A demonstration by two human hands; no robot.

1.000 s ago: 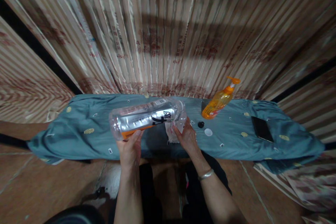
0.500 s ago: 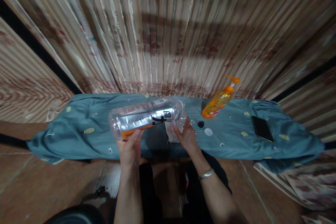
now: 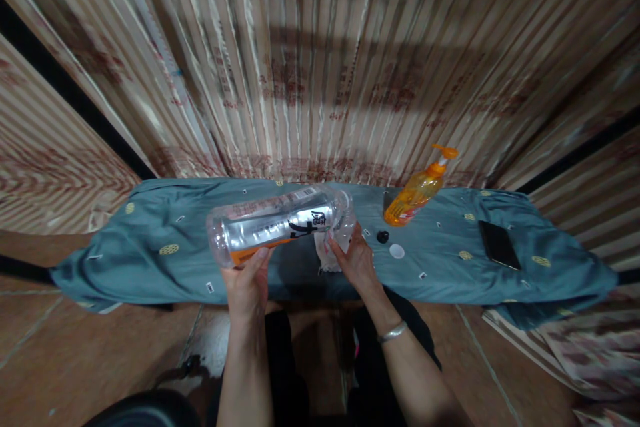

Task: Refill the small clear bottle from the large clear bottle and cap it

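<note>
A clear plastic bottle (image 3: 270, 227) with a silver and orange label lies nearly level above the table, tilted with its neck end up to the right. My left hand (image 3: 250, 283) is closed around its lower side near the base, thumb on the label. My right hand (image 3: 356, 257) is closed at the neck end, where clear plastic (image 3: 345, 227) shows; its exact shape is hard to make out. Beneath this hand is a whitish cloth or tissue (image 3: 327, 259), partly hidden. A small black cap (image 3: 383, 237) and a white disc (image 3: 397, 251) lie right of my right hand.
An orange pump bottle (image 3: 414, 197) stands at the back right of the table, which a blue-green cloth (image 3: 190, 280) covers. A dark phone-like slab (image 3: 500, 245) lies further right. Striped curtains (image 3: 320, 80) hang behind, with black poles (image 3: 85, 93) at the sides.
</note>
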